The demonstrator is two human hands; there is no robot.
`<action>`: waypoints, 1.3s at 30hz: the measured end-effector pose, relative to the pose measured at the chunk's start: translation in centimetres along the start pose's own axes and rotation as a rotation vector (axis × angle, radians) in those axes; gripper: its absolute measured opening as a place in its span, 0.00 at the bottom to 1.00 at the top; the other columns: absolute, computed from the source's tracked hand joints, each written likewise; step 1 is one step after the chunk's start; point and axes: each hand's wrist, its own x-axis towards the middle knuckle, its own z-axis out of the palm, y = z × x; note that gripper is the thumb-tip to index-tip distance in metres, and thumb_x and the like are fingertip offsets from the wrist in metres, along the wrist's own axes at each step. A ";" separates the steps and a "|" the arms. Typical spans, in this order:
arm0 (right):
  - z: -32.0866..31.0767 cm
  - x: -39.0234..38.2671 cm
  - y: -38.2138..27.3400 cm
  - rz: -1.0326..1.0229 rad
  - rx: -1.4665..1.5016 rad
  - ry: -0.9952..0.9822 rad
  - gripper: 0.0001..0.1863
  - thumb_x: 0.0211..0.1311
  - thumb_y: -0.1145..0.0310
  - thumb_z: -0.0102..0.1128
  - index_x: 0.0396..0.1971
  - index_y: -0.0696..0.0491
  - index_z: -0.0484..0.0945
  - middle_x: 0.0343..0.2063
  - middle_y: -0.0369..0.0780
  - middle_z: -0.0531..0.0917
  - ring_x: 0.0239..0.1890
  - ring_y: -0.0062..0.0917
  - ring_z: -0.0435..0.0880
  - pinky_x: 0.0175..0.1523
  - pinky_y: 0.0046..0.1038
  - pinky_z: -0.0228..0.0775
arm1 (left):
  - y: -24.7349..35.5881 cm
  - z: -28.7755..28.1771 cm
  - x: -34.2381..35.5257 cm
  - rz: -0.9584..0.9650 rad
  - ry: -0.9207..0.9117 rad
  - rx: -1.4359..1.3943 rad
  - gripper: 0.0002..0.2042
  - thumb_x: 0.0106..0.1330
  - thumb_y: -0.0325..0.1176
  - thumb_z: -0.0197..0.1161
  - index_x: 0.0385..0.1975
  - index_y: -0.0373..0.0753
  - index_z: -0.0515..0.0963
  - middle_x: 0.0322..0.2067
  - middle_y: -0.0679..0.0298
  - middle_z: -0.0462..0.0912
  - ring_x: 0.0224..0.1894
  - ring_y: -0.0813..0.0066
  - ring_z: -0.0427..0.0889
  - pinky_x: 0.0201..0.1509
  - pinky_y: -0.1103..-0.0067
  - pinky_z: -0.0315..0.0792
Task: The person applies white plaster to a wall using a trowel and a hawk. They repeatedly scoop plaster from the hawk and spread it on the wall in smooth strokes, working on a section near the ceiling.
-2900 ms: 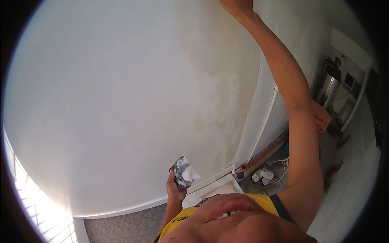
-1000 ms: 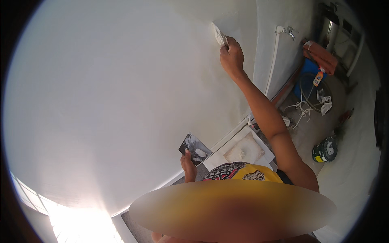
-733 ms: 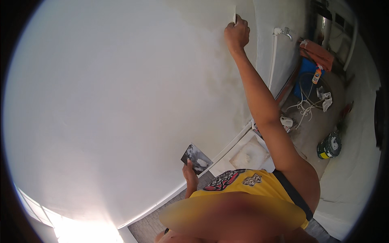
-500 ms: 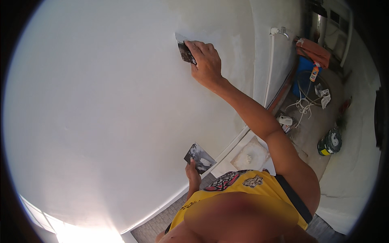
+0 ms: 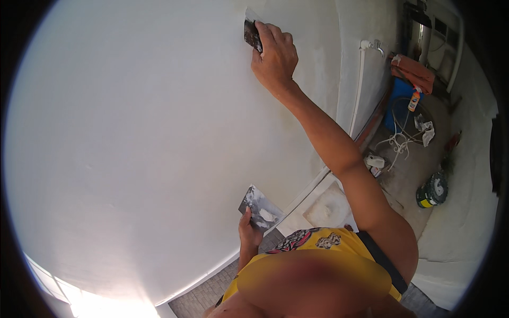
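The wall looks evenly coated left, faintly patchy right; the right hand clamps a scraper at it. Nearer, the left hand grips a metal plate with white paste left.

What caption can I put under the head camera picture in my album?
Right hand holds a scraper up at the wall; left hand holds a flat blade with white paste.
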 end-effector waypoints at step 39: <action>-7.2 -5.2 17.5 0.254 0.007 -0.169 0.28 0.52 0.80 0.63 0.56 0.49 0.83 0.51 0.37 0.86 0.48 0.38 0.83 0.51 0.42 0.77 | 0.3 5.5 0.8 -0.018 0.140 0.126 0.17 0.77 0.34 0.55 0.59 0.32 0.72 0.51 0.56 0.83 0.52 0.60 0.86 0.58 0.60 0.81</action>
